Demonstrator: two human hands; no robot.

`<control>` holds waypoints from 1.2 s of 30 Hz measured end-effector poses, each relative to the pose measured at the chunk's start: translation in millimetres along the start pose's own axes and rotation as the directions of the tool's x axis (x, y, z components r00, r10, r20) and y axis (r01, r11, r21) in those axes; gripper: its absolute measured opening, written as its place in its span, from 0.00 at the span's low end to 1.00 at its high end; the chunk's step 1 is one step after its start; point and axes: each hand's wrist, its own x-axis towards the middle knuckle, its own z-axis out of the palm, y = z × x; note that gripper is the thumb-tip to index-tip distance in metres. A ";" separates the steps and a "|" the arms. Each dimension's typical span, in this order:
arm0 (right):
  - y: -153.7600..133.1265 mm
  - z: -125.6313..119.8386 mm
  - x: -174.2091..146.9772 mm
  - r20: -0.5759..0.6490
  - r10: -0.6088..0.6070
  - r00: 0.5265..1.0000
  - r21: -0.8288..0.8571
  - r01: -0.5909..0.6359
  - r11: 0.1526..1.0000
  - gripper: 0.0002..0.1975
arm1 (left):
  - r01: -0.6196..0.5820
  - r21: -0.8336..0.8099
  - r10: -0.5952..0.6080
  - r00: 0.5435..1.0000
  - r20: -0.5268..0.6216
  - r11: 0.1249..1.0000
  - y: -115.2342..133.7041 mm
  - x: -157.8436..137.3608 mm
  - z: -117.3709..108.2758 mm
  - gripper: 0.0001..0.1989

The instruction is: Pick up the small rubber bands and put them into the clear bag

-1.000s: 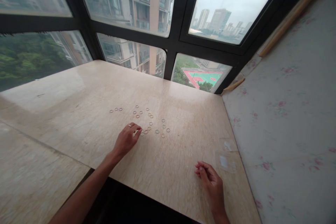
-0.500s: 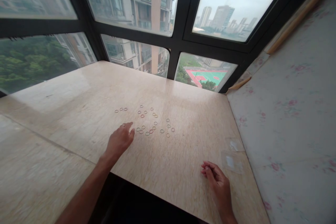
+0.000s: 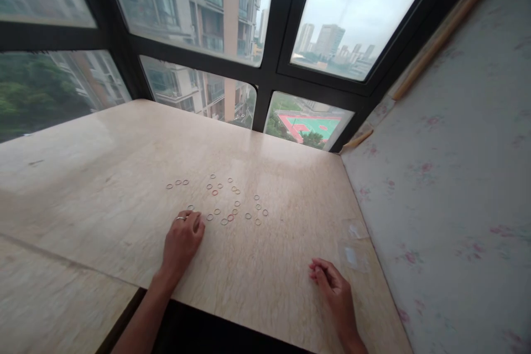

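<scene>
Several thin coloured rings [image 3: 237, 203] lie loosely scattered on the pale marbled tabletop [image 3: 265, 265]. My left hand [image 3: 185, 240] rests at the near left side of the group, wearing a finger ring. Its thumb and fingers are drawn together; what they pinch, if anything, is hidden. Just beyond its knuckles lies one pale ring [image 3: 191, 207], and a dark ring [image 3: 209, 217] is close to the fingertips on the right. My right hand [image 3: 334, 287] lies on the table at the right, apart from the rings, with curled fingers and thumb pressed together. Its contents cannot be made out.
Dark-framed windows [image 3: 269, 74] border the far side of the table. A flowered wall [image 3: 435, 177] stands at the right. Clear tape patches [image 3: 350, 255] are stuck on the tabletop near it. The table's near edge drops to a dark gap [image 3: 215, 332].
My left hand has drawn back towards me and its fingers have closed. One ring fewer shows in the nearby cluster, while another shows beyond the knuckles. The camera view has shifted; my right hand stays put.
</scene>
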 end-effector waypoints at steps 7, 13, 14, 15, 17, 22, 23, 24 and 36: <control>-37.9 30.7 -21.6 0.332 -0.315 0.889 -0.212 0.396 0.894 0.12 | 0.033 -0.262 -0.055 0.996 -0.075 0.965 -6.8 -14.3 -0.1 0.17; -72.0 101.3 -0.3 0.570 -0.467 0.676 -0.182 0.658 0.731 0.14 | 0.141 -0.457 -0.194 0.979 -0.070 0.878 -12.7 -14.0 -7.5 0.12; -74.9 114.4 10.6 0.587 -0.458 0.668 -0.212 0.672 0.709 0.14 | 0.140 -0.474 -0.195 0.978 -0.069 0.870 -13.9 -14.0 -7.3 0.12; -77.5 127.6 22.5 0.617 -0.442 0.651 -0.262 0.700 0.664 0.13 | 0.134 -0.486 -0.190 0.979 -0.068 0.864 -14.9 -13.9 -6.8 0.12; -83.5 154.3 47.2 0.690 -0.404 0.600 -0.317 0.753 0.576 0.13 | 0.116 -0.504 -0.176 0.982 -0.072 0.856 -16.6 -13.8 -4.9 0.12; -105.4 217.3 105.6 0.785 -0.360 0.504 -0.293 0.814 0.501 0.10 | 0.089 -0.572 -0.189 0.975 -0.118 0.815 -19.6 -12.9 1.0 0.12; -110.5 227.3 117.3 0.800 -0.347 0.489 -0.292 0.823 0.488 0.10 | 0.084 -0.583 -0.191 0.974 -0.124 0.808 -20.0 -12.7 1.8 0.12; -115.8 235.8 129.3 0.811 -0.330 0.484 -0.298 0.826 0.478 0.09 | 0.082 -0.591 -0.192 0.973 -0.126 0.803 -20.4 -12.5 2.4 0.12; -149.0 275.1 175.3 0.874 -0.233 0.426 -0.296 0.848 0.440 0.11 | 0.127 -0.613 -0.272 0.950 -0.150 0.780 -20.1 -9.3 7.7 0.10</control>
